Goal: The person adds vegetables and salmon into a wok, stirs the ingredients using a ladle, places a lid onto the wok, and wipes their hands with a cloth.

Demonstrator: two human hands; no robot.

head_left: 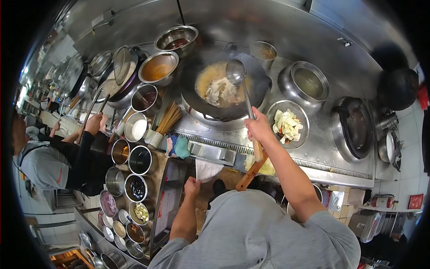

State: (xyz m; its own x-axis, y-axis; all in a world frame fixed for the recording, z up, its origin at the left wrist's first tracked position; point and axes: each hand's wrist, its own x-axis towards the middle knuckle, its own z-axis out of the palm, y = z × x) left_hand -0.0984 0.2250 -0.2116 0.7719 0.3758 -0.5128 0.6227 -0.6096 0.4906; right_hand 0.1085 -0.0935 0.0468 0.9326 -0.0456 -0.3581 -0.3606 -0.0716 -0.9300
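Note:
My right hand (258, 127) is closed around the handle of a metal ladle (236, 71). The ladle's bowl is over the back right part of a large dark wok (191, 96), which holds yellowish liquid and pale food (221, 92). Just right of my right hand, chopped pale vegetables (287, 125) lie in a round wire strainer (305, 127). Low in front of the stove, my left hand (192, 187) is closed beside a hanging white cloth (207, 170); its fingers are partly hidden, and whether it grips the cloth is unclear.
A metal pot (308, 84) and another wok (355, 127) stand right. Bowls of sauce (158, 67), a bamboo brush (169, 117) and several ingredient containers (140, 160) line the left. Beyond them, a co-worker (45, 166) holds utensils at another wok. A wooden handle (252, 172) crosses the stove's front edge.

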